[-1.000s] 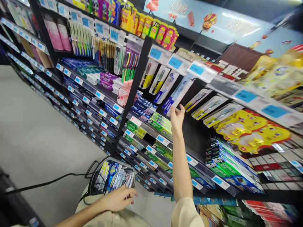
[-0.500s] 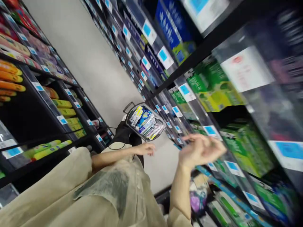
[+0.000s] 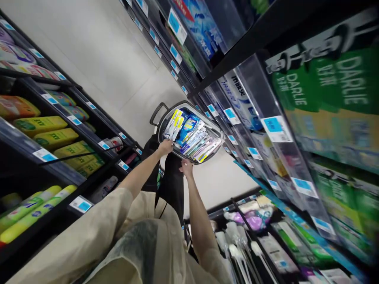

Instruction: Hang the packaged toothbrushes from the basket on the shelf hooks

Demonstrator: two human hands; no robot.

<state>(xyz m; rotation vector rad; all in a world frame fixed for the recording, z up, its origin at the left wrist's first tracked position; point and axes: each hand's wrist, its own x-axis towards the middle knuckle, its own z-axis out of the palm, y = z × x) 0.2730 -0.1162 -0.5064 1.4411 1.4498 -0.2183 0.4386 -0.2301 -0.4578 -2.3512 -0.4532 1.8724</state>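
A dark-rimmed, light-walled shopping basket (image 3: 213, 125) stands below me in the aisle. Inside lie white-and-yellow packs (image 3: 174, 123), a blue packet (image 3: 189, 125) and several slim toothbrush-like packs (image 3: 201, 146). My left hand (image 3: 166, 147) is closed at the near rim, left of the middle, its fingertips partly hidden beside the packs. Farther right along that rim, my right hand (image 3: 186, 168) has its fingers curled against the edge. The basket's loop handle (image 3: 158, 114) sticks out at the upper left, away from both hands.
Close on the right rises a shelf of green Darlie boxes (image 3: 328, 83) and blue toothpaste boxes (image 3: 204, 35). Yellow AXE bottles (image 3: 56, 138) fill the left shelf. Long-handled white brushes (image 3: 238, 252) hang at lower right. Pale floor (image 3: 130, 75) runs up the aisle.
My right hand has come down from beside the right shelf to the basket rim. My left hand has reached forward to the rim too. The view has shifted, and the basket looks larger.
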